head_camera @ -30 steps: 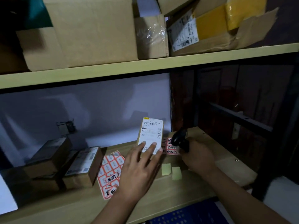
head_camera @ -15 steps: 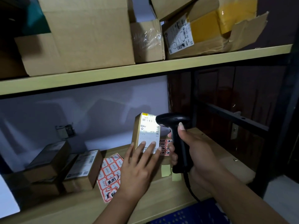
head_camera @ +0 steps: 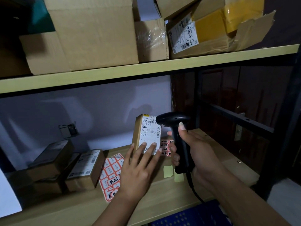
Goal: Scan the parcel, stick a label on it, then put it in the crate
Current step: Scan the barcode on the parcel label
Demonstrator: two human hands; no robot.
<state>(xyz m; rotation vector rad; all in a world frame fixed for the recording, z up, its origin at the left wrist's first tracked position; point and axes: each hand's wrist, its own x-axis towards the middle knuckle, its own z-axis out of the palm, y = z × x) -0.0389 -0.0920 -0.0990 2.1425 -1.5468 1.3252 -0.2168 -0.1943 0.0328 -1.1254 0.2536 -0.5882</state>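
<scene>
A small brown parcel [head_camera: 147, 130] with a white shipping label stands upright on the wooden shelf [head_camera: 162, 198]. My left hand [head_camera: 138, 167] grips its lower part, fingers spread across the label. My right hand [head_camera: 197, 154] holds a black barcode scanner [head_camera: 175, 128] by its handle, the head pointing left and almost touching the parcel's top right corner. Two sheets of red-and-white labels lie on the shelf: one [head_camera: 110, 173] left of my left hand, one [head_camera: 166, 146] behind the parcel. A blue crate [head_camera: 192, 216] shows at the bottom edge.
Several other brown parcels [head_camera: 84, 168] are stacked at the left of the shelf. Two yellow sticky notes [head_camera: 168, 171] lie under the scanner. Large cardboard boxes [head_camera: 97, 31] fill the upper shelf [head_camera: 146, 69]. A dark metal frame [head_camera: 283, 128] bounds the right side.
My right hand has lifted the scanner off the shelf and brought its head up to the parcel's label. My left hand keeps the parcel standing; the bright scan light seen half a second ago is gone.
</scene>
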